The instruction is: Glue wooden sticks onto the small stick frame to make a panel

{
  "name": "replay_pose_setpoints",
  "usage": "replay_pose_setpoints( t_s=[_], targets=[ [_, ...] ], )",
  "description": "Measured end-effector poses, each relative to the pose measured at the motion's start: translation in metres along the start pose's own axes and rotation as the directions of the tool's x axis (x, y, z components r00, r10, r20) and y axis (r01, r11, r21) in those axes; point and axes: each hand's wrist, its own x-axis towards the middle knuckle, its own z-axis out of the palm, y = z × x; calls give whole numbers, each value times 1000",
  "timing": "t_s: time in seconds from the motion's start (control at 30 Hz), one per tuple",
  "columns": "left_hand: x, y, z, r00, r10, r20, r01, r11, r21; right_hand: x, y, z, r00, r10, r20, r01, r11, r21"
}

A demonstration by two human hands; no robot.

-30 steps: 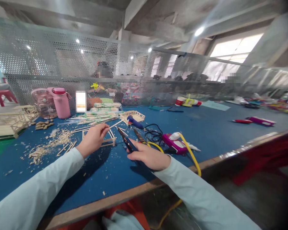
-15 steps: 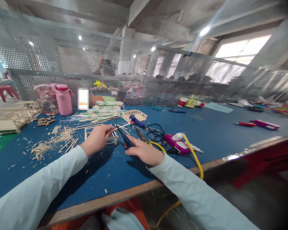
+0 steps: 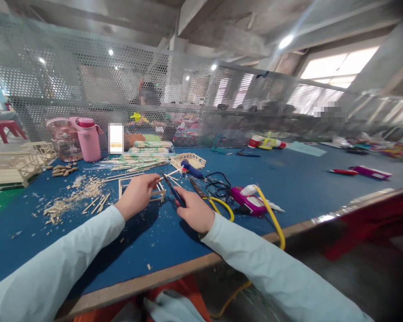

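A thin wooden stick (image 3: 172, 171) is pinched between the thumb and fingers of my left hand (image 3: 137, 194). My right hand (image 3: 196, 210) is wrapped round dark blue-handled cutting pliers (image 3: 173, 188), whose jaws meet the stick just beyond my left fingertips. Whether the jaws have closed through it is too small to tell. Partly behind my left hand stands a small frame of wooden sticks (image 3: 159, 195). A blue tool like a glue gun (image 3: 192, 169) lies past the plier tips, beside an eight-sided wooden tray piece (image 3: 199, 159).
Wood scraps (image 3: 69, 201) and cut sticks (image 3: 100, 203) litter the left. Behind are stick bundles (image 3: 147, 154), peanuts (image 3: 63, 170) and a pink bottle (image 3: 90, 143). Scissors (image 3: 197, 188), a yellow cord (image 3: 272, 219) and a purple-and-white device (image 3: 249, 201) lie right. Perforated mesh (image 3: 97, 80) rises behind.
My right hand has shifted slightly left and rolled, and the plier handles look closer together. The stick's far end has tipped a little upward. My left hand has barely moved.
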Motion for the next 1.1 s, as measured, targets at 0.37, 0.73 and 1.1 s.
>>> replay_pose_setpoints(
  t_s=[0.37, 0.73, 1.1],
  targets=[
    [2, 1, -3, 996, -25, -89, 19, 998, -64, 4, -17, -2, 991, 9, -132, -69, 888, -454],
    [-1, 32, -23, 995, -30, -98, 25, 999, -43, 5, -6, -10, 943, -262, -204, 201, 939, -278],
    [3, 33, -26, 993, -57, -99, 69, 991, 113, 8, -21, -16, 985, -103, -141, 89, 991, -98]
  ],
)
